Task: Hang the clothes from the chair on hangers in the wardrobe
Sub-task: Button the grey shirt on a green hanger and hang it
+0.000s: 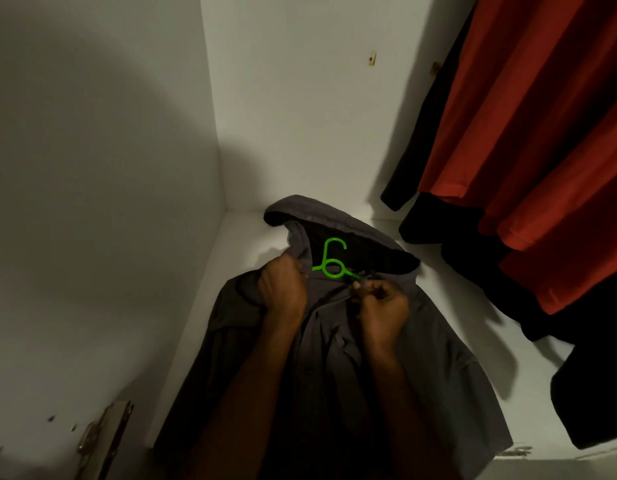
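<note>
one grey shirt (438,358) lies on white wardrobe floor (251,237), centre near | one green hanger (331,263) in its collar, hook pointing far | left hand (283,289) grips left collar | right hand (383,308) pinches the placket by the hanger | two garments hang right: red garment (529,133), black garment (605,403) | white walls (92,168)

My feed is dim and warm-toned, lit from behind me, so a broad soft shadow falls across the left wardrobe wall (92,168) and the corner. The grey shirt (438,375) goes nearly black toward the bottom. The wide lens bends the edges, and the hinge (104,438) there looks smeared.
</note>
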{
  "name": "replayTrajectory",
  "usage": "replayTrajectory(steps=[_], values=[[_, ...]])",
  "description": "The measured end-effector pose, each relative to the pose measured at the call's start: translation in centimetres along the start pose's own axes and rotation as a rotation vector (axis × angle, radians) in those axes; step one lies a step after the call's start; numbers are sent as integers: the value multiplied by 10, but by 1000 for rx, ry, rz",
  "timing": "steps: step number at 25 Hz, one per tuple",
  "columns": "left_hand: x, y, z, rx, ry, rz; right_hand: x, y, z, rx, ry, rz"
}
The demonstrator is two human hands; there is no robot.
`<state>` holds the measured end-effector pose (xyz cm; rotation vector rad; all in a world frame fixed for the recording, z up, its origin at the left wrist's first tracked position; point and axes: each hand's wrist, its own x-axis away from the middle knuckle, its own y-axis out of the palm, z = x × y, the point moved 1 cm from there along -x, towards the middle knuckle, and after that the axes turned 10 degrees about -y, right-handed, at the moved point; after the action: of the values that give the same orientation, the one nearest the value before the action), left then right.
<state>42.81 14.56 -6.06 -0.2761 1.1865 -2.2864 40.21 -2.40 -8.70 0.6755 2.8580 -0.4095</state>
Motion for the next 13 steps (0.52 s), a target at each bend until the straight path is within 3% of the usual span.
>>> replayTrajectory(steps=[4, 13], values=[[5, 4, 4, -95, 81, 79, 2, 3, -9, -5, -81, -31], [8, 8, 7, -169, 69, 44, -3, 3, -6, -93, -34, -6]])
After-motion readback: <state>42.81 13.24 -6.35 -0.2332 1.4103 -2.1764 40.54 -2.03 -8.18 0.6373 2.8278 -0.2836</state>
